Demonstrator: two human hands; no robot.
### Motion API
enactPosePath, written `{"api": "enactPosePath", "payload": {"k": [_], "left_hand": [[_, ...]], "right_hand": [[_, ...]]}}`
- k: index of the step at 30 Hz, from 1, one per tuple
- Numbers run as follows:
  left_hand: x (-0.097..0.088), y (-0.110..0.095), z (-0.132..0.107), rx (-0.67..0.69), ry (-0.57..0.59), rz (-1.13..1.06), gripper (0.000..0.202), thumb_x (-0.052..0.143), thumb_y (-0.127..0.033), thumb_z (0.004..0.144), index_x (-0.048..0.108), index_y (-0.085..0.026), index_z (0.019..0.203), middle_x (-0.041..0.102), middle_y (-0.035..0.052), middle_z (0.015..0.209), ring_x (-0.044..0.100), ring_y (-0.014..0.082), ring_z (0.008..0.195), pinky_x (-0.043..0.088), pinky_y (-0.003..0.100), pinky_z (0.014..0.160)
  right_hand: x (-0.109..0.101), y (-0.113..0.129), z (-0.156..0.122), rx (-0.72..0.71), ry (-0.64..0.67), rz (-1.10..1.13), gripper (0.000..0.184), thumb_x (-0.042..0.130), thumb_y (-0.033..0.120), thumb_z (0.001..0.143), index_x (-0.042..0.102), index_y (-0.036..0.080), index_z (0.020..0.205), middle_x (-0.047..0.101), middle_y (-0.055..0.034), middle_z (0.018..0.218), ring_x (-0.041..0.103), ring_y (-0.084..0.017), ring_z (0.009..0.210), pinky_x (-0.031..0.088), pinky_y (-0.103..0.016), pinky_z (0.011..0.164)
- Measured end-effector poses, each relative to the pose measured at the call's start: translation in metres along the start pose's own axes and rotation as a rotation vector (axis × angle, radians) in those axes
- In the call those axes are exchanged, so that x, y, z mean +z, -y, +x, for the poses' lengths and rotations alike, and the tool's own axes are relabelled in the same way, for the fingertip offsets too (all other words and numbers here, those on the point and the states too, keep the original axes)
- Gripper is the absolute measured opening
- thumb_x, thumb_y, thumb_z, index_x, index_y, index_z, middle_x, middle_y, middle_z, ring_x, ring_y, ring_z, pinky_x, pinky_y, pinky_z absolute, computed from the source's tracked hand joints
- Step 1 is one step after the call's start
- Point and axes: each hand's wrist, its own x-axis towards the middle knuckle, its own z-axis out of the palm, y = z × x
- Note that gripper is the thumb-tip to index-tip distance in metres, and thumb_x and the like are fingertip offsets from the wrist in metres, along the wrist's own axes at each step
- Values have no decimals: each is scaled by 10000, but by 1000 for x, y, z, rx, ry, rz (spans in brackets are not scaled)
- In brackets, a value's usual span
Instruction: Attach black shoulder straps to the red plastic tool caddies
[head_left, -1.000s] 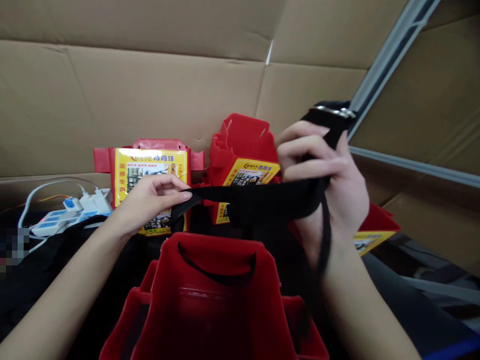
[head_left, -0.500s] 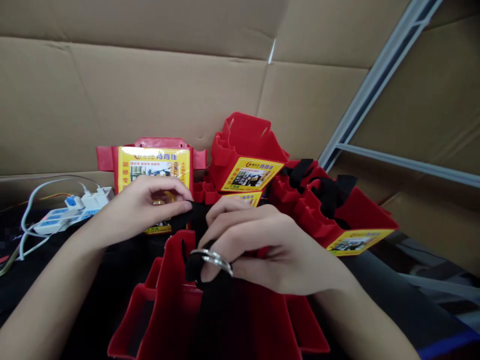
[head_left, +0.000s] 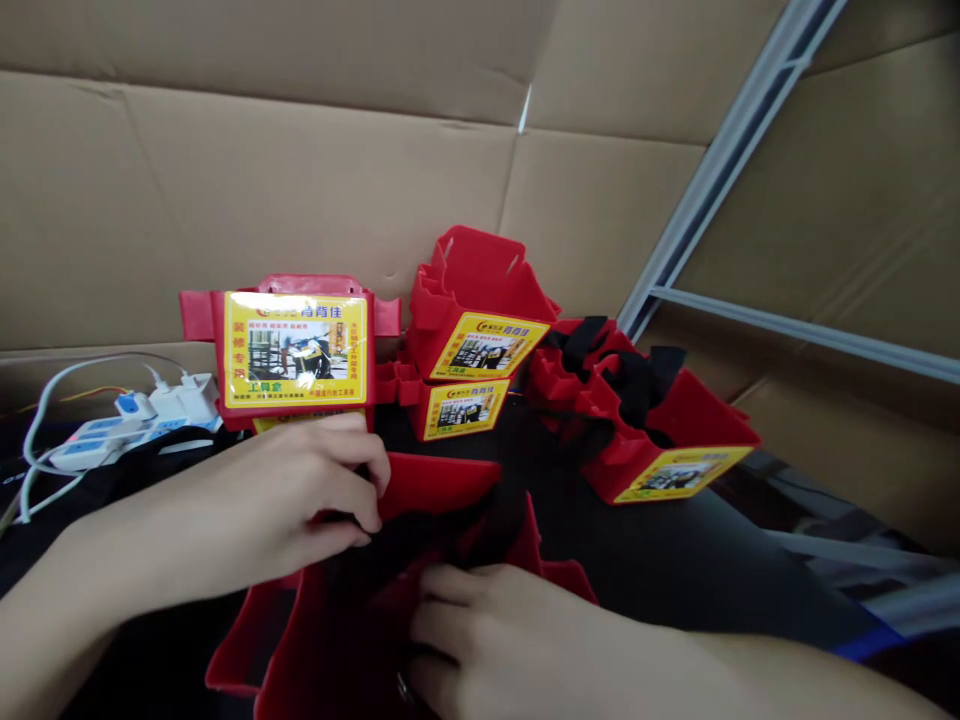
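A red plastic tool box (head_left: 439, 482), open at the top, stands in front of me with a black strap (head_left: 502, 515) running across its inside. At the box's left part, my left hand (head_left: 315, 490) is closed, thumb and fingers pinched on the strap. My right hand (head_left: 480, 640) reaches down into the box with its fingers curled round the strap; its fingertips are mostly hidden. A small glint of a metal ring (head_left: 405, 688) shows beside the right fingers. The lower part of the box is dark.
Behind stand more red tool boxes with yellow labels: one at the left (head_left: 296, 350), a stacked pair (head_left: 487, 345) in the middle, and boxes with black straps (head_left: 682, 470) at the right. A white power strip (head_left: 135, 435) with cables lies left. Cardboard (head_left: 322, 180) walls the back.
My right hand has gone from above the box's rim down into it, taking the metal rings lower. My left hand has moved down and slightly right. The view has shifted slightly.
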Motion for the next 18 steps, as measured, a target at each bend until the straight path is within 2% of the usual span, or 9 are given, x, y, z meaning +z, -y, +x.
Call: {"api": "enactPosePath", "payload": {"k": [2,5,9,11,13,15,16,17,18], "left_hand": [[11,-8,-4,3,-41,146,173,548,-154,852,677,-268,836,637,-29,956,581,144,855,443,268,767],[26,-20,-12,54,-182,307,243,459,-195,905,688,-264,860,680,-30,927,596,162,824,430,309,802],[42,-34,-18,103,-302,398,327,381,-193,933,696,-258,869,717,-35,908,621,157,831,426,297,839],[49,-35,-17,96,-285,440,313,413,-162,914,701,-245,823,723,-15,921,625,165,895,426,295,856],[57,-34,-15,81,-236,466,265,481,-142,881,702,-238,772,725,2,921,618,177,956,418,304,890],[63,-31,-11,60,-193,462,215,547,-148,848,703,-249,739,726,3,892,616,182,966,401,329,932],[65,-31,-9,51,-183,464,202,569,-154,835,701,-251,717,726,5,865,619,189,957,392,350,950],[65,-31,-7,49,-181,472,195,585,-158,824,698,-249,694,725,8,835,623,199,946,384,372,962],[64,-31,-6,54,-179,480,187,596,-161,816,696,-247,683,725,10,820,626,207,940,378,392,972]], "right_hand": [[4,1,7,-42,172,-6,94,605,81,747,674,141,770,672,-58,757,615,-167,722,454,-256,576],[10,0,15,0,358,-40,71,617,78,728,671,125,722,673,-46,698,610,-157,603,406,-266,481],[1,0,18,15,357,-20,87,607,65,741,678,113,753,700,-65,770,618,-159,593,379,-272,436],[-13,1,12,17,286,108,120,585,45,759,675,124,758,705,-49,812,619,-137,601,417,-250,461],[-27,4,-3,66,144,293,169,564,27,787,681,146,810,705,-10,879,640,-92,703,481,-179,588],[-33,4,-25,195,-109,386,261,513,26,841,674,188,967,685,17,1028,638,-59,902,479,-121,787],[-32,2,-39,291,-248,400,274,502,81,873,650,214,1062,644,11,1149,609,-63,1023,462,-127,875],[-27,-2,-53,378,-363,379,304,531,166,880,605,251,1163,566,1,1286,555,-93,1143,444,-167,948],[-20,-7,-67,517,-425,344,423,584,250,855,524,283,1272,447,-13,1412,460,-145,1266,412,-242,1025]]}}
